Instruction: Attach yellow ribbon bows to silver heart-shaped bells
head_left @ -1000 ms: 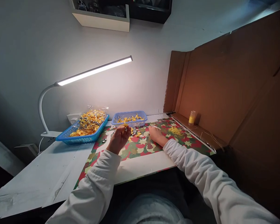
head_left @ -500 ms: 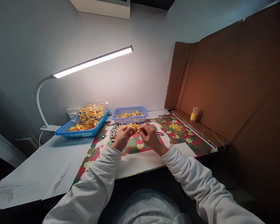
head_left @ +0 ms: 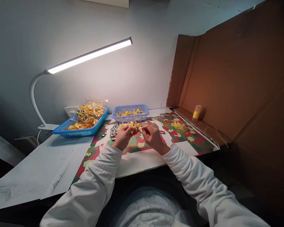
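Patterned tabletop | left hand pinching yellow piece | right hand curled closed, contents unclear

At centre, beads lie before a basket; a tray sits left, a bottle right, before cardboard.

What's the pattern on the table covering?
The covering has red, green and cream shapes, some stars; head view.
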A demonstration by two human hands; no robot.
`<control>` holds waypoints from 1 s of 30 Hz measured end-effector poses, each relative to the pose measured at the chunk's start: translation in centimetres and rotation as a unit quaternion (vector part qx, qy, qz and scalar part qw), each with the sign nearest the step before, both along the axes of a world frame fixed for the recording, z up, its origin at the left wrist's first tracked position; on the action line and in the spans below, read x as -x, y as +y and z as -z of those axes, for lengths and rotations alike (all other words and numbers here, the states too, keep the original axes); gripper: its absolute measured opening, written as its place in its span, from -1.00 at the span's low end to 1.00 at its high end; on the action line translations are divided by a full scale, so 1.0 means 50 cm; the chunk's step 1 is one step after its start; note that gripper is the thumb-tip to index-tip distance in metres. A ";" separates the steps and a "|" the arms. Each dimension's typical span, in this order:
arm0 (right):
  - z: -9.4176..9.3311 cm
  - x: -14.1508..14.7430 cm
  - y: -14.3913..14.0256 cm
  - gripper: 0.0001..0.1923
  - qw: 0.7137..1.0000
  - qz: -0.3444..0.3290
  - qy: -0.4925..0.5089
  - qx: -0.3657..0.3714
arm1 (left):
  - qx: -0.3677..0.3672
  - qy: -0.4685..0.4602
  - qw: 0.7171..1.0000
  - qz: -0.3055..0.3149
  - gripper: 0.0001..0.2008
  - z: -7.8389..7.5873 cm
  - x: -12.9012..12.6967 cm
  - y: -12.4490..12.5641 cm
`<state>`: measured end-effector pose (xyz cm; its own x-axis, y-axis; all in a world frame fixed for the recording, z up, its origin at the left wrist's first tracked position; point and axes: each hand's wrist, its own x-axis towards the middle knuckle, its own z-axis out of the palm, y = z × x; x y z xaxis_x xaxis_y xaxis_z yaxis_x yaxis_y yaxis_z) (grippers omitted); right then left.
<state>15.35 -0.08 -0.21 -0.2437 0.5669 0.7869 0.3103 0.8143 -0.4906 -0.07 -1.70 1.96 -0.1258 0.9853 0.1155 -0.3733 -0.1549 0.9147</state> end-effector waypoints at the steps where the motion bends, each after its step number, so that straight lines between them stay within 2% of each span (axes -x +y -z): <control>1: 0.000 0.000 0.000 -0.91 1.000 0.001 0.002 -0.001 | -0.001 0.001 1.000 -0.002 -0.80 0.000 0.000 0.000; 9: 0.003 0.001 -0.001 -0.89 1.000 0.003 0.008 0.012 | -0.047 0.043 0.998 -0.029 -0.83 0.006 0.001 -0.002; 14: 0.003 0.001 -0.003 -0.89 1.000 -0.006 0.005 0.007 | -0.054 0.052 0.997 -0.022 -0.83 0.009 0.002 -0.002; 24: 0.002 0.000 -0.007 -0.90 1.000 -0.023 0.004 0.020 | 0.095 -0.044 0.993 0.056 -0.87 0.005 0.005 0.001; 30: -0.001 0.000 -0.009 -0.90 0.999 -0.022 0.011 0.020 | 0.138 -0.079 0.986 0.058 -0.92 0.012 0.012 0.011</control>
